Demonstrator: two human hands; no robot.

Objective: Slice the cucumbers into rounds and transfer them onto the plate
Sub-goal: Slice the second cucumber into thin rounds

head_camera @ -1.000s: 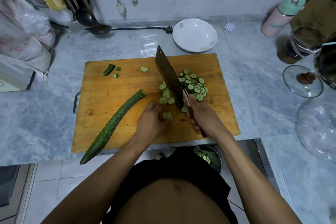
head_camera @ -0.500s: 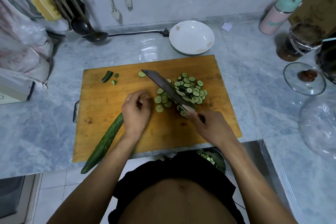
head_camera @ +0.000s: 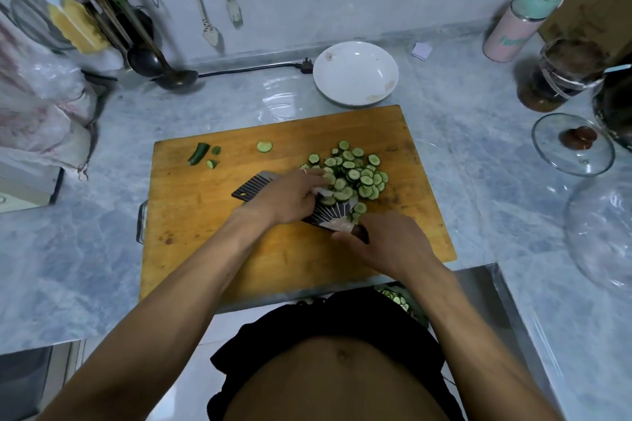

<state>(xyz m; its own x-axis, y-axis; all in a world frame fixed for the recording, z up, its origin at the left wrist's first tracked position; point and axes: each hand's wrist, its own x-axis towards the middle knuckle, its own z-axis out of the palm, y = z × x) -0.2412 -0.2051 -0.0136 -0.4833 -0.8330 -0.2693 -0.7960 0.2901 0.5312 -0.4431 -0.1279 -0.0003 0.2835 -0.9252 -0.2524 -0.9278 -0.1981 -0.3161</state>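
Note:
A pile of cucumber rounds lies on the right half of the wooden cutting board. The dark ridged cleaver lies nearly flat on the board, its blade against the pile. My right hand grips its handle. My left hand rests over the blade, fingers touching the near slices. One stray round and cut-off cucumber ends sit at the board's far left. The white plate stands behind the board with no slices in it. No whole cucumber shows.
A glass lid, dark jar and pink bottle stand right. A ladle, cord plug and plastic bag are at the back left. A bowl of slices sits below the counter edge.
The cleaver went from upright cutting to lying flat against the pile. My left hand moved right from the whole cucumber onto the blade and slices. The whole cucumber is out of sight.

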